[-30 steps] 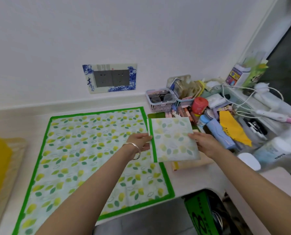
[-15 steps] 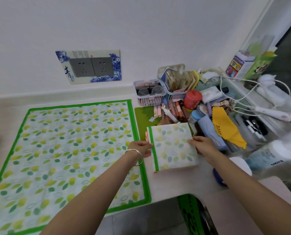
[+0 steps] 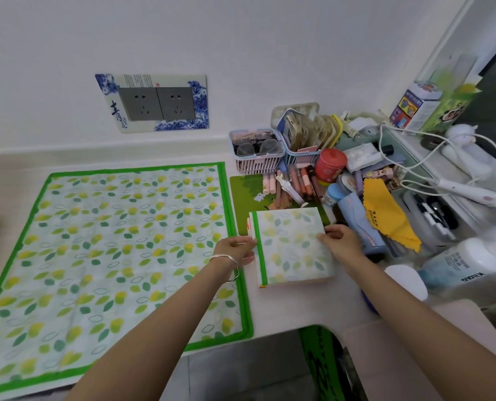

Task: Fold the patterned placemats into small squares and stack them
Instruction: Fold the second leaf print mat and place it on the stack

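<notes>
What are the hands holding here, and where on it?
The folded placemat: the left hand holds its green-bordered left edge, the right hand its right edge.

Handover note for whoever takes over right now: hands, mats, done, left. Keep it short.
Hands: the left hand holds the left edge of the folded placemat; the right hand pinches its right edge.
Mats: the folded placemat sits on what looks like a small stack, with pink and orange edges showing beneath. The unfolded placemat lies spread flat on the counter to the left.
Done: one mat folded square and set on the pile.
Left: let go, fold the unfolded placemat, add it on top.
</notes>
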Demonstrator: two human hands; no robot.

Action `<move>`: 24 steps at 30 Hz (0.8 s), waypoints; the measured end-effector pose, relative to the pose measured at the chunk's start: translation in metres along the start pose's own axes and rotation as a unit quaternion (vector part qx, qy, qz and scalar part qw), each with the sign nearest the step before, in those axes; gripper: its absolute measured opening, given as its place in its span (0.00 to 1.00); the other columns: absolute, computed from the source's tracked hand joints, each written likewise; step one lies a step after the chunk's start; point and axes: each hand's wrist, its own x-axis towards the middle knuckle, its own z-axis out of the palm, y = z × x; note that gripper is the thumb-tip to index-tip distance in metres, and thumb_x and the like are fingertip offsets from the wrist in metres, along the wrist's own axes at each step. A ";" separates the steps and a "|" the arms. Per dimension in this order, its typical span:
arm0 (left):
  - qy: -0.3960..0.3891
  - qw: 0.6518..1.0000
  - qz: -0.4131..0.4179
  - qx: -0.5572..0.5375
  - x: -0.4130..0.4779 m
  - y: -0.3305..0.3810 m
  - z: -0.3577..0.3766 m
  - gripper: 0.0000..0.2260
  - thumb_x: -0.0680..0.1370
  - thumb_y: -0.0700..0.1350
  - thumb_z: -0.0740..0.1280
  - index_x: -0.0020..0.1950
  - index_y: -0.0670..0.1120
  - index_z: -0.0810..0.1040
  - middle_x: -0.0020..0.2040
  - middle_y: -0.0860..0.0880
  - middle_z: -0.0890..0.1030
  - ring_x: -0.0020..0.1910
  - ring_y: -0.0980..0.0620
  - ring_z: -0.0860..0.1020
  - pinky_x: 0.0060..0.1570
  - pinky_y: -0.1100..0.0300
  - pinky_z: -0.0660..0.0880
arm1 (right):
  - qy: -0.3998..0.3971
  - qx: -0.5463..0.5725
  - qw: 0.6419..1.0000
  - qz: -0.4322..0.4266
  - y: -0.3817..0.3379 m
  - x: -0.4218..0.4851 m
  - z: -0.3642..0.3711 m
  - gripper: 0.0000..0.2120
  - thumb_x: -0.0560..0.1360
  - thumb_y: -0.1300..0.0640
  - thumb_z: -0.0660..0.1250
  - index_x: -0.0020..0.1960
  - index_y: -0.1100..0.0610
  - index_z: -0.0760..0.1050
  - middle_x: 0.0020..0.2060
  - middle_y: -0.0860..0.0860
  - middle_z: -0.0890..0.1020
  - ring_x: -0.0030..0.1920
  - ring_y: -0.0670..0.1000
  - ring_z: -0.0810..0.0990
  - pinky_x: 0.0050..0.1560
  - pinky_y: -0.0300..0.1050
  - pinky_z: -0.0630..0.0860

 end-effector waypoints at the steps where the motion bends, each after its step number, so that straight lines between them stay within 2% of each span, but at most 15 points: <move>1: -0.002 1.000 0.007 0.007 -0.002 0.000 -0.003 0.08 0.73 0.41 0.72 0.49 0.41 0.80 0.37 0.46 0.78 0.36 0.53 0.78 0.33 0.67 0.79 | 0.013 -0.007 1.000 -0.019 -0.002 -0.003 0.001 0.16 0.73 0.60 0.70 0.59 0.62 0.74 0.57 0.57 0.78 0.50 0.51 0.75 0.52 0.44 0.72; 6: 0.000 0.999 0.043 0.031 -0.011 0.006 -0.043 0.08 0.73 0.42 0.71 0.50 0.41 0.78 0.36 0.46 0.78 0.34 0.53 0.77 0.33 0.68 0.78 | 0.028 0.017 0.993 -0.113 -0.030 -0.029 0.015 0.15 0.73 0.58 0.70 0.59 0.58 0.74 0.58 0.52 0.76 0.58 0.49 0.73 0.51 0.42 0.71; 9: -0.001 0.996 0.063 0.065 -0.020 0.009 -0.085 0.11 0.73 0.44 0.71 0.54 0.41 0.79 0.43 0.46 0.80 0.39 0.52 0.79 0.38 0.66 0.79 | -0.018 0.089 0.987 -0.134 -0.055 -0.060 0.041 0.13 0.72 0.57 0.71 0.56 0.55 0.76 0.56 0.49 0.77 0.58 0.48 0.74 0.52 0.42 0.72; 12: -0.006 0.981 0.102 0.165 -0.035 0.009 -0.136 0.14 0.73 0.49 0.71 0.56 0.45 0.79 0.48 0.49 0.80 0.48 0.51 0.78 0.42 0.67 0.75 | -0.099 0.094 0.979 -0.149 -0.069 -0.097 0.081 0.13 0.72 0.56 0.72 0.56 0.52 0.76 0.57 0.48 0.78 0.59 0.47 0.74 0.57 0.41 0.71; 15: -0.025 0.934 0.128 0.333 -0.048 -0.003 -0.190 0.21 0.73 0.53 0.70 0.64 0.49 0.74 0.62 0.53 0.74 0.60 0.51 0.72 0.55 0.62 0.71 | -0.200 0.079 0.965 -0.149 -0.069 -0.134 0.128 0.15 0.72 0.55 0.71 0.58 0.52 0.76 0.61 0.48 0.77 0.63 0.46 0.73 0.60 0.39 0.69; 17: -0.019 0.909 0.136 0.392 -0.056 -0.014 -0.227 0.26 0.72 0.55 0.70 0.68 0.50 0.71 0.67 0.53 0.69 0.66 0.52 0.68 0.63 0.60 0.66 | -0.253 0.064 0.955 -0.143 -0.065 -0.157 0.162 0.15 0.73 0.56 0.71 0.59 0.53 0.76 0.63 0.48 0.75 0.65 0.46 0.71 0.60 0.38 0.68; 19: -0.014 0.890 0.158 0.428 -0.062 -0.027 -0.263 0.29 0.71 0.56 0.71 0.70 0.50 0.68 0.70 0.51 0.68 0.68 0.52 0.67 0.66 0.60 0.64 | -0.284 0.049 0.948 -0.132 -0.058 -0.178 0.194 0.14 0.72 0.55 0.72 0.57 0.51 0.78 0.61 0.47 0.76 0.66 0.46 0.71 0.63 0.41 0.69; 21: -0.013 0.863 0.170 0.475 -0.068 -0.039 -0.294 0.34 0.70 0.62 0.69 0.72 0.51 0.66 0.72 0.50 0.66 0.70 0.51 0.65 0.69 0.59 0.62 | -0.310 0.033 0.941 -0.130 -0.050 -0.198 0.222 0.13 0.71 0.54 0.72 0.56 0.50 0.79 0.61 0.46 0.76 0.66 0.46 0.71 0.64 0.40 0.67; 22: -0.006 0.847 0.170 0.504 -0.071 -0.045 -0.306 0.38 0.67 0.68 0.66 0.73 0.52 0.64 0.73 0.51 0.64 0.72 0.51 0.63 0.70 0.57 0.60 | -0.323 0.025 0.937 -0.130 -0.046 -0.207 0.234 0.13 0.71 0.54 0.73 0.56 0.51 0.79 0.62 0.46 0.76 0.66 0.45 0.70 0.64 0.38 0.66; 24: 0.002 0.811 0.160 0.563 -0.074 -0.058 -0.329 0.46 0.60 0.77 0.54 0.74 0.56 0.59 0.75 0.54 0.59 0.75 0.50 0.55 0.73 0.50 0.53 | -0.349 0.010 0.927 -0.134 -0.038 -0.226 0.256 0.14 0.70 0.54 0.74 0.55 0.50 0.80 0.64 0.45 0.74 0.68 0.44 0.67 0.65 0.36 0.62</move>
